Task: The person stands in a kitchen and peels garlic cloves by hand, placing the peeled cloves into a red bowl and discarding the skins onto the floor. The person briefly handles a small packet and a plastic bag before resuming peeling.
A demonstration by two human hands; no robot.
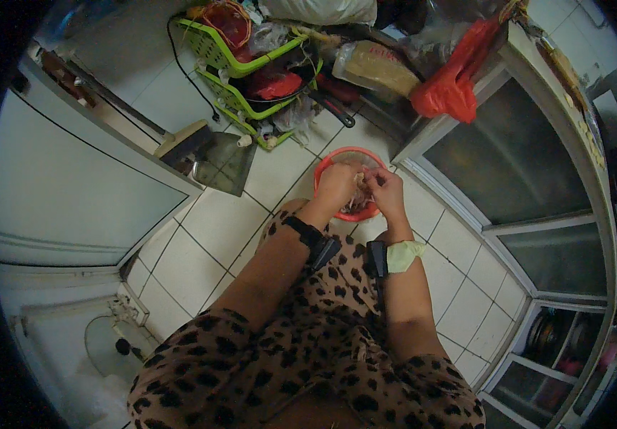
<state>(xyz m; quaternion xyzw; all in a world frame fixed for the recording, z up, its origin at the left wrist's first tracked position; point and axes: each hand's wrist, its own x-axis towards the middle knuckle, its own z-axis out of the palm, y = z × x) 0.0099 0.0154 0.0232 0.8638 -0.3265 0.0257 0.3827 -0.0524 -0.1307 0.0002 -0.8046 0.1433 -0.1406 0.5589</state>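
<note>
On the floor in front of me stands a round red plastic basin (pixel 359 217). My left hand (pixel 338 182) is over its left side, with a small pale-brown piece of food (pixel 360 178) at its fingertips. From the right, my right hand (pixel 387 187) pinches at the same piece, and the fingertips of both hands nearly meet. What the piece is cannot be made out. Below them, whitish and dark scraps (pixel 359 204) lie in the basin, partly hidden by the hands. A black strapped device (pixel 319 249) is on my left wrist and another (pixel 377 258) on the right.
A green tiered rack (pixel 244 67) holds bags and a black-handled pan (pixel 335 110). A broom (pixel 182 142) and dustpan (pixel 225 163) stand left of it. Frosted-panel cabinets (pixel 507 155) line the right, with a red plastic bag (pixel 448 99) hanging above. A pale door (pixel 72 187) stands left.
</note>
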